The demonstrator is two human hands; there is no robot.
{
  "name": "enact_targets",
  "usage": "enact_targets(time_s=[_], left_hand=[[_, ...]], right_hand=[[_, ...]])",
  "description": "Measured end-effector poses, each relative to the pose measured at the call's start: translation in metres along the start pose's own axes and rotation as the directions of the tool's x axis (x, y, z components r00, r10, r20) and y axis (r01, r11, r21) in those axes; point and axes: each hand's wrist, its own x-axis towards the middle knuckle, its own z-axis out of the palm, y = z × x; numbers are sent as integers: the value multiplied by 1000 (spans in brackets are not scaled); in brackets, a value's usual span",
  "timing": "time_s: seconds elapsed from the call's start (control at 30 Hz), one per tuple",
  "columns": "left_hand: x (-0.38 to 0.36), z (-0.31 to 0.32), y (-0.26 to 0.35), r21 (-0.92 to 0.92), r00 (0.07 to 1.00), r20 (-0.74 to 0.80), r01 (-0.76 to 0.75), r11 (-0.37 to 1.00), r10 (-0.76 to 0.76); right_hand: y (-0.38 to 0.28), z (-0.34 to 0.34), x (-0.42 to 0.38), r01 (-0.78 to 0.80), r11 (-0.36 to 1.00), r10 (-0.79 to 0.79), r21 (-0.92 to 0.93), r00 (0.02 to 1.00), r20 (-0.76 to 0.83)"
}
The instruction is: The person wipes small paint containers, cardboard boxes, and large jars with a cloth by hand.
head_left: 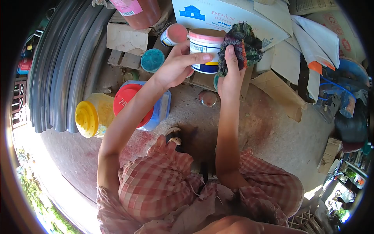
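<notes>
Up by the cardboard box, my left hand (176,67) grips a white plastic tub (202,50) with a pink-stained rim and a blue and yellow label. The thumb lies across the label. My right hand (230,76) is closed around a bunched dark plaid cloth (246,48), pressed against the tub's right side; most of its fingers are hidden behind the cloth. Just left of the tub stand a small pot of pink material (176,34) and a teal-topped pot (152,60). A small round jar (207,98) sits on the floor below.
A yellow-lidded jar (86,119) and a red-lidded container (132,104) stand at the left, beside curved grey corrugated sheets (58,70). At the back are a large pink-labelled jar (142,13) and a printed cardboard box (230,17). Torn cardboard (278,91) lies right, on the stained concrete floor (288,128).
</notes>
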Motion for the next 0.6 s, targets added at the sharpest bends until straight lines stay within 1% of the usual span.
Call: enact_targets(time_s=[0.03, 0.13, 0.17, 0.2, 0.23, 0.27, 0.3, 0.33, 0.37, 0.4, 0.47, 0.5, 0.6], left_hand=[[0, -2, 2, 16, 1000, -8, -8, 1000, 8], [2, -10, 6, 102, 998, -22, -50, 994, 52], [2, -12, 7, 114, 996, -36, -75, 991, 80], [2, -14, 8, 126, 993, -51, -101, 987, 108], [0, -17, 8, 139, 995, -48, -82, 987, 90], [-1, -21, 8, 42, 997, -42, -59, 997, 61], [0, -25, 7, -56, 999, -33, -34, 998, 33], [-1, -26, 7, -154, 1000, -19, -8, 988, 5], [-2, -21, 7, -147, 1000, 3, -18, 989, 19], [-3, -16, 9, -172, 1000, 6, 9, 985, -8], [-6, -10, 10, -225, 998, 12, 64, 972, -63], [-4, -11, 9, -220, 995, 37, 100, 970, -94], [4, -16, 6, -58, 994, -44, 95, 994, -97]], right_hand=[[0, 2, 0, -48, 996, 47, 68, 999, 18], [2, -2, -4, -86, 994, 95, -60, 982, 163], [3, 1, -6, -17, 998, 29, -66, 983, 184], [4, 1, -7, 22, 995, -6, -97, 987, 162], [5, 2, -7, 60, 990, -42, -128, 989, 140], [6, 2, -8, 97, 982, -78, -159, 990, 118], [10, 2, -4, 127, 979, -127, -158, 992, 7], [17, -6, 2, 122, 984, -122, -128, 993, 6], [21, -12, 3, 116, 989, -117, -95, 993, -11], [21, -11, 3, 111, 992, -112, -62, 993, -28], [15, -8, -1, 46, 999, -46, 9, 999, -8], [11, -6, -3, 14, 999, -14, 43, 1000, 3], [9, 3, -8, 130, 992, -127, -6, 979, 158]])
